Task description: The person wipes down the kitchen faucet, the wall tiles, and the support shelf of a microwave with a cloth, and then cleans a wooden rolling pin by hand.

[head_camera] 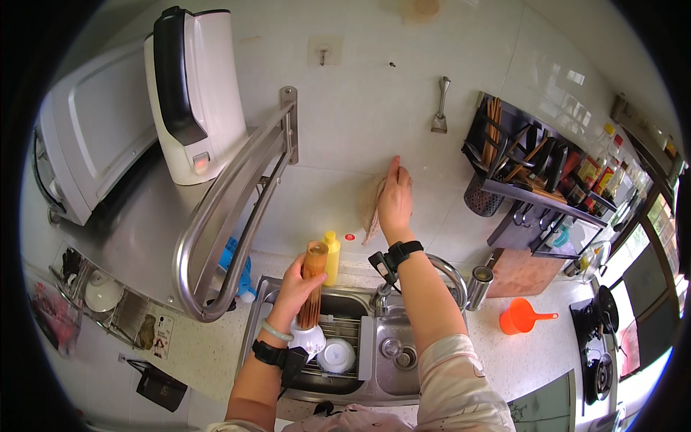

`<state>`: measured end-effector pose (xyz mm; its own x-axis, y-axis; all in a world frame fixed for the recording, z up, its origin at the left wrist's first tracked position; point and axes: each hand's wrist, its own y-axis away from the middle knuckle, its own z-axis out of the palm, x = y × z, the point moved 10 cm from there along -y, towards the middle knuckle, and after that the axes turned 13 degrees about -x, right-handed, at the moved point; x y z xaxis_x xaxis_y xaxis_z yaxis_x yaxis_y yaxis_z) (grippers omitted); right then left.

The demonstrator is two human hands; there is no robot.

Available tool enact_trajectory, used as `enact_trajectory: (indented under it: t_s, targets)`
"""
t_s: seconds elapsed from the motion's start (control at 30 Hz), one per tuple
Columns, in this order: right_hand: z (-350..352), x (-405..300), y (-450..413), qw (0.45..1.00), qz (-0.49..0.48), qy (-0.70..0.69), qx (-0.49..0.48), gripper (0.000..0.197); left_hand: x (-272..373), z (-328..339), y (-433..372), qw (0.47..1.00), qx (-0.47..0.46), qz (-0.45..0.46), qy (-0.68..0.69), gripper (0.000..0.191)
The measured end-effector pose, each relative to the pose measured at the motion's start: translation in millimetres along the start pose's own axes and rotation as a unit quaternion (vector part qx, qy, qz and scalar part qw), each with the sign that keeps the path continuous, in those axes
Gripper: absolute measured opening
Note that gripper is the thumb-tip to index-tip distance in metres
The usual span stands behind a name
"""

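Observation:
My left hand (pixel 296 286) grips a bamboo pot-scrubbing brush (pixel 314 272), held upright over the left sink basin with its thin bristles pointing down. Just below the bristles, a white bowl (pixel 307 341) rests in the drain rack beside an upturned white bowl (pixel 336 356). Higher up, my right hand (pixel 396 200) presses a beige cloth (pixel 372 208) flat to the white tiled wall (pixel 345 140). Its index finger points upward along the tile. Part of the cloth is hidden behind that hand.
A yellow bottle (pixel 331 259) stands behind the sink, near the faucet (pixel 381 299). A steel shelf (pixel 248 178) juts out at left under a white kettle (pixel 202 97). A utensil rack (pixel 540 189) hangs at right; below it sit an orange ladle (pixel 521 317) and a gas stove (pixel 596 351).

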<state>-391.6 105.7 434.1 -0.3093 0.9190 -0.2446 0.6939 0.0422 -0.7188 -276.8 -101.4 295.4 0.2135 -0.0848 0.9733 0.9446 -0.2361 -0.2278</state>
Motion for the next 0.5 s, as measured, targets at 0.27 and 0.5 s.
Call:
enact_trajectory:
  t_s: [0.27,0.5]
  targets:
    - [5.2,-0.7,1.6,0.999,-0.006,0.025,-0.028,0.059,-2.3,0.8,-1.8,1.000,0.003,-0.013,-0.006,0.047]
    - [1.3,-2.2,1.7,1.000,-0.003,0.018,-0.012,0.059,-0.2,1.5,1.1,1.000,0.000,-0.011,-0.004,0.047]
